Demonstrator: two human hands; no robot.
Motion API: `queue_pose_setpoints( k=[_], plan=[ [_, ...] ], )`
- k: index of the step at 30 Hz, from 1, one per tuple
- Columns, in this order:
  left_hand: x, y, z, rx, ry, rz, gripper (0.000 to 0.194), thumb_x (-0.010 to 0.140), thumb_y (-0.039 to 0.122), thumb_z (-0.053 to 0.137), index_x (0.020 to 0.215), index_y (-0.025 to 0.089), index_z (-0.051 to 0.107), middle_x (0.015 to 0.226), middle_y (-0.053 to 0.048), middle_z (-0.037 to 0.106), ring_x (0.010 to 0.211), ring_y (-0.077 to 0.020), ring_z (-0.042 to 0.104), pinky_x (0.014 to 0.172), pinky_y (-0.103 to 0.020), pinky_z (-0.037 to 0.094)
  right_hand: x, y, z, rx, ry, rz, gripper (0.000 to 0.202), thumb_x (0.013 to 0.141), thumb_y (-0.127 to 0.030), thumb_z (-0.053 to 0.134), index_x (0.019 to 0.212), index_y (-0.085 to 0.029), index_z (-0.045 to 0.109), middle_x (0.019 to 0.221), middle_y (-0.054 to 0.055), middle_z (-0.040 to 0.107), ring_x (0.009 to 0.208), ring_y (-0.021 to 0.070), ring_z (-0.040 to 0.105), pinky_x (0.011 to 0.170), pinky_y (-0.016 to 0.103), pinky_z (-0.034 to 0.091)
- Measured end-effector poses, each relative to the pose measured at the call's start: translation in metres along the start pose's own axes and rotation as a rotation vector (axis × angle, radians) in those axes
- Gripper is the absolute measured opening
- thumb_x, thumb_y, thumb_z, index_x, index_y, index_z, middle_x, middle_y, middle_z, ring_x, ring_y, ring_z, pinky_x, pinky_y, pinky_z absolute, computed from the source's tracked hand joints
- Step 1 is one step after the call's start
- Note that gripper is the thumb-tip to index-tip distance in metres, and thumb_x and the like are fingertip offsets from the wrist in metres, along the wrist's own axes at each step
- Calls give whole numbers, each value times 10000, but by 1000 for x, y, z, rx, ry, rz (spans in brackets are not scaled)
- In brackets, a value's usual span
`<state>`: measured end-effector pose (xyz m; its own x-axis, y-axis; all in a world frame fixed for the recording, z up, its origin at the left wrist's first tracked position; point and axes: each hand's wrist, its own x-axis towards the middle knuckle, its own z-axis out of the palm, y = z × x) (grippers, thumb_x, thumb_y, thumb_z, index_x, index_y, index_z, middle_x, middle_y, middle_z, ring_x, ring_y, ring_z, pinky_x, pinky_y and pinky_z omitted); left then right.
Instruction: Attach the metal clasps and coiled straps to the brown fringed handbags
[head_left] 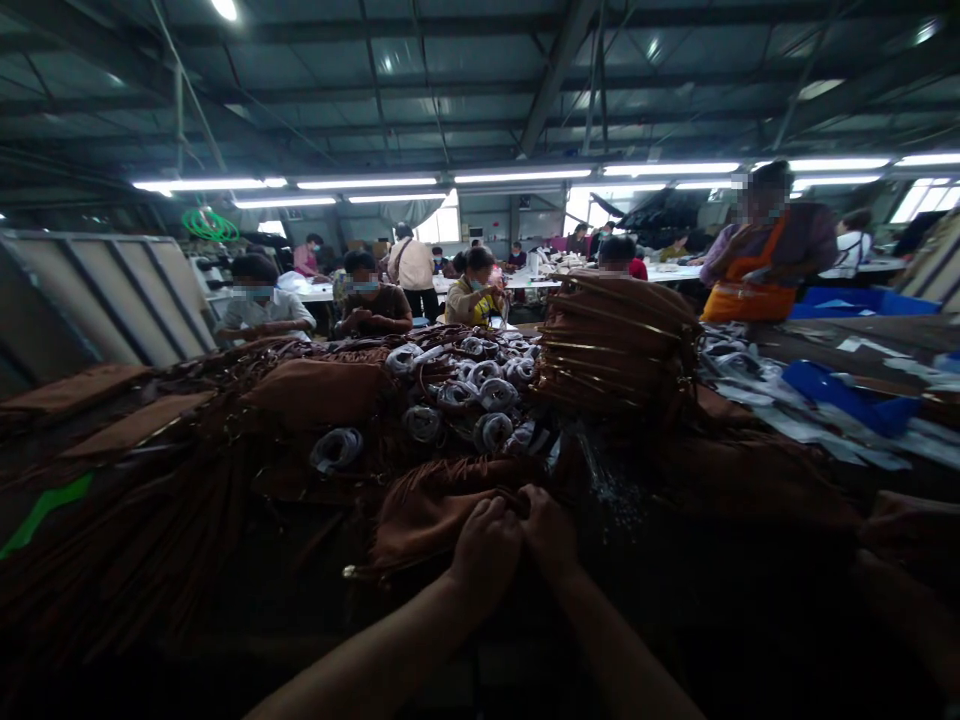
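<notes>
A brown fringed bag [427, 515] lies in front of me, with a gold-coloured zipper end at its lower left. My left hand [487, 550] is closed on the bag's right part, fingers curled into the material. Close beside it my right hand [547, 530] also grips the bag, its fingers bent around the same spot. The fingertips of both hands are hidden by the bag and the dark. Just beyond the bag sit several wrapped white rolls [493, 432], and a bundle of thin clear strands [604, 475] lies to the right.
Behind the rolls on the right rises a tall stack of brown bags [615, 345] with gold zippers. More brown bags [319, 390] and long fringe spread to the left. A blue tray [847, 395] lies at right. Several co-workers sit or stand beyond, one in an orange apron [750, 290].
</notes>
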<state>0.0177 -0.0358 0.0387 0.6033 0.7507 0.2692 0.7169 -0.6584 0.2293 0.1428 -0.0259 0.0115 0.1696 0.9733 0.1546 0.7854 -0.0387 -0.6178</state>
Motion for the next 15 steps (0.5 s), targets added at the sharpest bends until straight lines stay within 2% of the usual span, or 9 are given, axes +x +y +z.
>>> queue_pose_setpoints(
  k=[3, 5, 7, 10, 12, 15],
  plan=[
    [3, -29, 0, -288, 36, 22, 124, 770, 79, 554, 742, 157, 646, 904, -66, 675, 912, -202, 596, 855, -315, 434, 5, 9, -12, 95, -98, -97, 340, 720, -200, 564, 1057, -212, 609, 1069, 56, 645, 931, 179, 614, 781, 248, 426],
    [4, -47, 3, -495, 38, 42, 81, 744, 99, 596, 731, 163, 644, 933, -42, 683, 886, -173, 611, 796, -258, 446, 13, 24, -28, 213, -190, -189, 485, 712, -262, 608, 1192, -213, 559, 1093, 53, 647, 985, 188, 606, 839, 269, 435],
    [7, -58, 7, -645, 34, 44, 45, 737, 127, 620, 740, 160, 651, 913, -32, 688, 854, -158, 620, 753, -227, 447, 26, 45, -51, 308, -211, -186, 597, 732, -374, 614, 1288, -194, 493, 1028, 49, 673, 914, 185, 630, 819, 286, 457],
    [16, -63, 14, -724, 35, 16, 25, 729, 151, 639, 735, 146, 663, 816, -23, 679, 773, -140, 615, 695, -206, 436, 47, 86, -87, 282, -60, 17, 486, 777, -480, 531, 1108, -135, 622, 828, 53, 700, 651, 165, 635, 665, 277, 473],
    [24, -63, 18, -715, 30, 10, 23, 715, 147, 648, 724, 142, 669, 777, -14, 666, 739, -130, 604, 670, -198, 422, 59, 113, -106, 204, 66, 121, 422, 766, -483, 526, 959, -141, 681, 758, 53, 701, 621, 168, 635, 613, 260, 459],
    [31, -64, 22, -696, 0, 11, 25, 699, 146, 669, 722, 146, 679, 760, -7, 658, 718, -125, 593, 649, -197, 407, 77, 144, -121, 78, 139, 195, 387, 760, -473, 521, 914, -172, 710, 730, 47, 707, 662, 179, 651, 608, 244, 452]
  ],
)
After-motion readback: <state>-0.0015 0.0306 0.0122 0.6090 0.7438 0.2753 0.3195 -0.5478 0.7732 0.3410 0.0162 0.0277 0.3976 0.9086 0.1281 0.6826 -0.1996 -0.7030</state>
